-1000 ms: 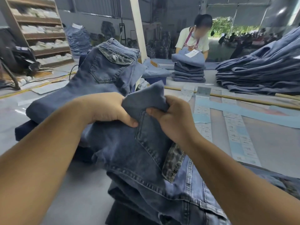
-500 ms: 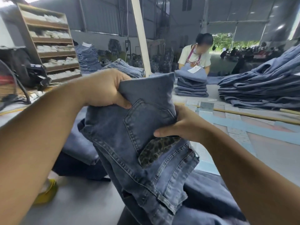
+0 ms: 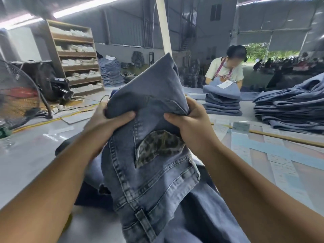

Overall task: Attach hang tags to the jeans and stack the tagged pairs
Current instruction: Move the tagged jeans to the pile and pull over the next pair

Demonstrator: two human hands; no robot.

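- Above the table (image 3: 26,155), your left hand (image 3: 107,120) and right hand (image 3: 191,123) each clench a fold of the jeans (image 3: 149,172), lifted between them.
- Leopard-print lining (image 3: 157,144) shows at the pocket.
- Waistband hangs toward you.
- Folded jeans stack (image 3: 222,102) sits well apart, beyond.

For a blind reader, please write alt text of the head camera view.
Both hands, left hand and right hand, grip a folded pair of jeans held up over a table. Behind, another person works at a stack of jeans.
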